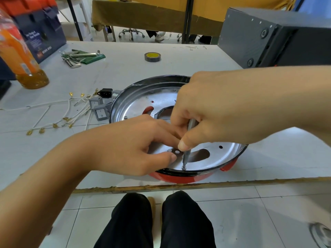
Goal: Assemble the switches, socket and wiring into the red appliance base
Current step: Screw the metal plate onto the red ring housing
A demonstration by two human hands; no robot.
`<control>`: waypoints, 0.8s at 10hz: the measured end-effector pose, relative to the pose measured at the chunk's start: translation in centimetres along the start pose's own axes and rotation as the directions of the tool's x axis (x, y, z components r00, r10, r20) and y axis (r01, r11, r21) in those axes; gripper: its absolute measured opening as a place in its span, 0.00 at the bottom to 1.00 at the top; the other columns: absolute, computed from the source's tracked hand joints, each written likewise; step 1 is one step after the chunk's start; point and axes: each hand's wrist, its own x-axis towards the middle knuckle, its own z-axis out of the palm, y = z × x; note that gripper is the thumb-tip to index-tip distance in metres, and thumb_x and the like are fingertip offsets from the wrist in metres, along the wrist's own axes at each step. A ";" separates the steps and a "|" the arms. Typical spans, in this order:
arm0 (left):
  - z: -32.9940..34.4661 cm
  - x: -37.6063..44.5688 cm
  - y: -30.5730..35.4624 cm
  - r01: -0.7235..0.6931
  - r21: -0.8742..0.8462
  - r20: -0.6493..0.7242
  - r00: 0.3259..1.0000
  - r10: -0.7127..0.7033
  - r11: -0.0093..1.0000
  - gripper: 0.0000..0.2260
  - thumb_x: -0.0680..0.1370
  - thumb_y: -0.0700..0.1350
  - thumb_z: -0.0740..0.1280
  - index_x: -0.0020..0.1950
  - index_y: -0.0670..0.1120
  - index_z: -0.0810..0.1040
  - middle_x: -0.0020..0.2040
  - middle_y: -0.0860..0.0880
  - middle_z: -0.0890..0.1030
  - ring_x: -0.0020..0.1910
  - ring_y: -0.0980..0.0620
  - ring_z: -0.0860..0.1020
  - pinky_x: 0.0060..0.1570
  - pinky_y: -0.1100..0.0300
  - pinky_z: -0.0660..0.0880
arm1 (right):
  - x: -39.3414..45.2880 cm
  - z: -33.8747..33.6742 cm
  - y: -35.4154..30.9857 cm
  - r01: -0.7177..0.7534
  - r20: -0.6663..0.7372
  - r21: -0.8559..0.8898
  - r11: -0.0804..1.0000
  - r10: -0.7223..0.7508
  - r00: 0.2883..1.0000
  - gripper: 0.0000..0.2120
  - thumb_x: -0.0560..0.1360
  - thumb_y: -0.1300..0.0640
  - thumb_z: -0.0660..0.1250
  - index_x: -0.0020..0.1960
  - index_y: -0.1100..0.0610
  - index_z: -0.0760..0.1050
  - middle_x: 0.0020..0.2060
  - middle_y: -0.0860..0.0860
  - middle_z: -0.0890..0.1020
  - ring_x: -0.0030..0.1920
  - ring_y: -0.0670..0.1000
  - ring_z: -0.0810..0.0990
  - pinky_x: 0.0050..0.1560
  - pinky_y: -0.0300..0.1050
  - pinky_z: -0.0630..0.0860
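Observation:
The red appliance base (179, 179) lies at the table's front edge, with a shiny metal plate (161, 101) inside it. My right hand (215, 108) grips a thin grey screwdriver (186, 154) held upright, its tip on a screw (184, 168) at the plate's near rim. My left hand (136, 147) rests on the plate beside the screwdriver, fingers loosely bent next to its shaft. Left of the base lie two grey rocker switches (99, 108), a black power socket (106, 93) and white wires with brass terminals (59, 113).
A roll of tape (152, 56) and a set of hex keys in a green holder (80, 57) lie further back. An orange drink bottle (19, 51) stands at the left, a dark box (275, 36) at the back right. The table's worn front edge (179, 186) is close.

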 end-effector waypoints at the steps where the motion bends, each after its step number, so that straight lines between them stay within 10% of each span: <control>1: 0.1 -0.1 -0.2 0.029 -0.003 0.023 0.999 -0.029 1.000 0.12 0.76 0.44 0.63 0.42 0.63 0.74 0.43 0.69 0.75 0.35 0.52 0.77 0.41 0.54 0.73 | -0.4 -0.3 0.2 0.029 -0.060 0.016 0.999 -0.028 0.998 0.14 0.61 0.37 0.62 0.40 0.42 0.78 0.39 0.32 0.77 0.36 0.30 0.73 0.32 0.25 0.69; 4: 0.2 -0.4 -1.1 0.151 0.090 -0.102 0.985 -0.142 0.984 0.16 0.73 0.54 0.63 0.58 0.54 0.80 0.60 0.63 0.76 0.60 0.63 0.73 0.60 0.61 0.68 | -3.5 -2.1 3.1 0.083 -0.199 0.346 0.935 -0.014 0.980 0.08 0.64 0.48 0.66 0.41 0.45 0.81 0.31 0.37 0.82 0.34 0.36 0.81 0.43 0.24 0.72; 8: 1.1 0.6 1.3 0.303 0.335 -0.167 0.951 -0.261 0.892 0.33 0.64 0.79 0.48 0.45 0.56 0.76 0.43 0.58 0.79 0.44 0.59 0.76 0.43 0.55 0.75 | -2.7 2.7 4.6 -0.059 -0.254 0.640 0.766 0.284 0.925 0.06 0.81 0.54 0.53 0.49 0.53 0.67 0.36 0.45 0.85 0.34 0.44 0.81 0.37 0.39 0.79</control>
